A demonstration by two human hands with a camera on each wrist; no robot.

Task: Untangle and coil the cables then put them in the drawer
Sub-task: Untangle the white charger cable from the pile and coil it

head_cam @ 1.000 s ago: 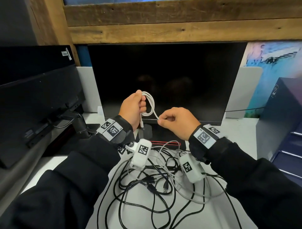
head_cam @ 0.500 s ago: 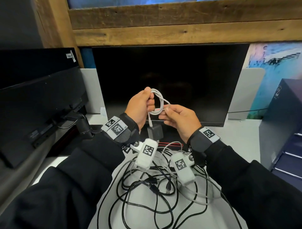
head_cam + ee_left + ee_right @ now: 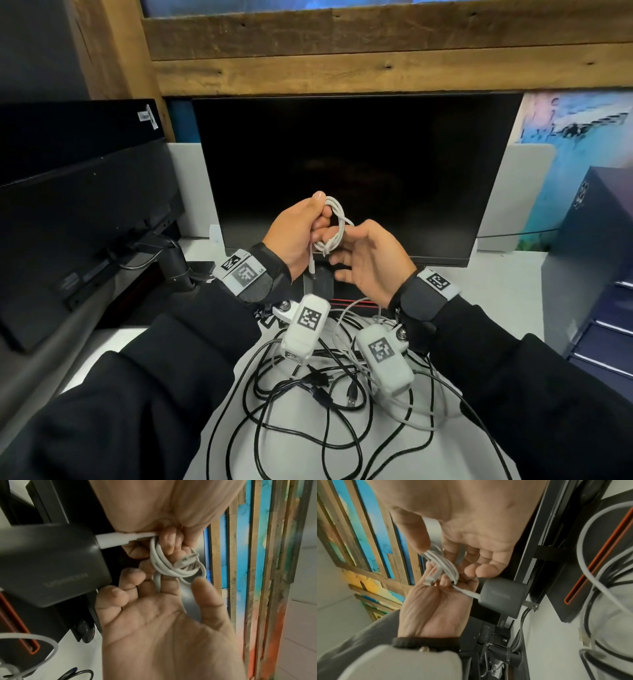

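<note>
My left hand (image 3: pixel 317 224) grips a small coil of white cable (image 3: pixel 334 222) in front of the dark monitor, fingers curled through the loops (image 3: pixel 164 566). The coil's free plug (image 3: pixel 187 559) lies against the loops. A dark grey charger block (image 3: pixel 318 281) hangs from the cable's other end below my left hand (image 3: pixel 435 601). My right hand (image 3: pixel 349 246) sits just right of the coil with fingers spread and relaxed, its thumb (image 3: pixel 418 539) and forefinger touching the loops (image 3: pixel 443 563). A tangle of black and white cables (image 3: pixel 308 394) lies on the white desk below my wrists.
A dark monitor (image 3: pixel 342 164) stands straight ahead, with a second screen (image 3: pixel 68 212) angled at the left on an arm mount. A dark blue drawer unit (image 3: pixel 589 274) stands at the right edge of the desk (image 3: pixel 507 291). A wooden beam runs overhead.
My right hand has let go of the cable end it was pinching and spread its fingers. The last length now lies on the coil in my left hand.
</note>
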